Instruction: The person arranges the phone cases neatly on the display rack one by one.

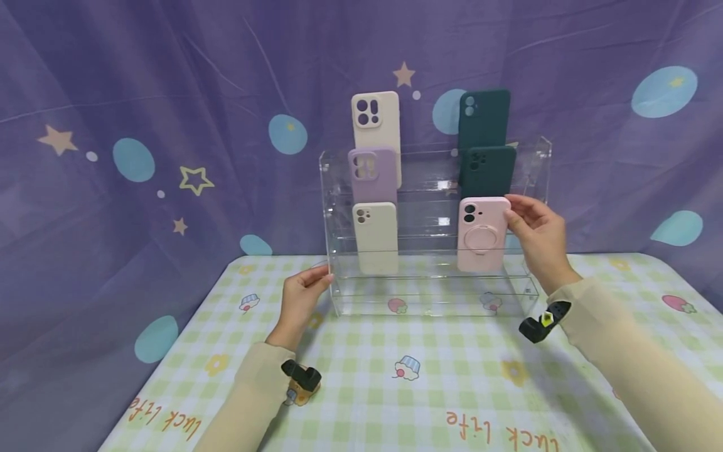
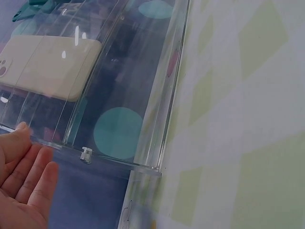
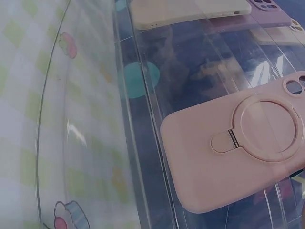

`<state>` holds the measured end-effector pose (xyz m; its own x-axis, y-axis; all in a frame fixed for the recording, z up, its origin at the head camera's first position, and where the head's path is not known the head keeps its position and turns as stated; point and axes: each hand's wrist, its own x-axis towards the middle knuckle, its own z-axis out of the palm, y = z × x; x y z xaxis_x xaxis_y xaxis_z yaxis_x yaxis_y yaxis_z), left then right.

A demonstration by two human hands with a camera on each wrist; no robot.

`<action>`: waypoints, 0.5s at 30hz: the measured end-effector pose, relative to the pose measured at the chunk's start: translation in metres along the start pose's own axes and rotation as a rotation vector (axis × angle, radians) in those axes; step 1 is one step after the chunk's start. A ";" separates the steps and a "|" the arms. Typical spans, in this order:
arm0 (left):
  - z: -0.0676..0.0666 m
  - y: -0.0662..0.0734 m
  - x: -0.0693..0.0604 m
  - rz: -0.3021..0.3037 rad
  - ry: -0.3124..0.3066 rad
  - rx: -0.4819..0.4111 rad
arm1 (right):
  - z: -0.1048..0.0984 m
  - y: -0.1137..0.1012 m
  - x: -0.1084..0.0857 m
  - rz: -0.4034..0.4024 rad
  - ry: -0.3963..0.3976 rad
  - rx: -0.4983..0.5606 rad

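Observation:
A clear acrylic tiered display stand (image 1: 426,285) holds phone cases in two columns. At the lower right tier is a pink phone case (image 1: 481,235) with a ring holder on its back; my right hand (image 1: 541,235) pinches its upper right corner. That hand is almost wholly outside the right wrist view, where the pink case fills the lower right. My left hand (image 1: 299,302) grips the left side edge of the stand, thumb on the near face and fingers beyond it. A cream case (image 1: 376,242) stands upright near this hand on the lowest occupied tier.
Above the cream case stand a purple case (image 1: 375,179) and an off-white case (image 1: 384,116). Two dark green cases, one upper (image 1: 488,119) and one lower (image 1: 491,171), rise behind the pink one. Beneath lies a green checked tablecloth (image 1: 361,389); a purple curtain (image 1: 214,75) hangs behind.

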<state>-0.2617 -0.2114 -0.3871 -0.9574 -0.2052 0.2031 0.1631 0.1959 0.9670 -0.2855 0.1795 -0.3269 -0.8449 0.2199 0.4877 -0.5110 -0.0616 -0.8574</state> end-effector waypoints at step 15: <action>0.000 -0.002 0.001 0.009 0.005 0.007 | 0.010 -0.009 0.000 0.057 0.206 -0.342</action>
<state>-0.2631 -0.2117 -0.3888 -0.9549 -0.2078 0.2122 0.1698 0.2041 0.9641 -0.2830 0.1702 -0.3175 -0.8032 0.4183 0.4242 -0.3526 0.2402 -0.9044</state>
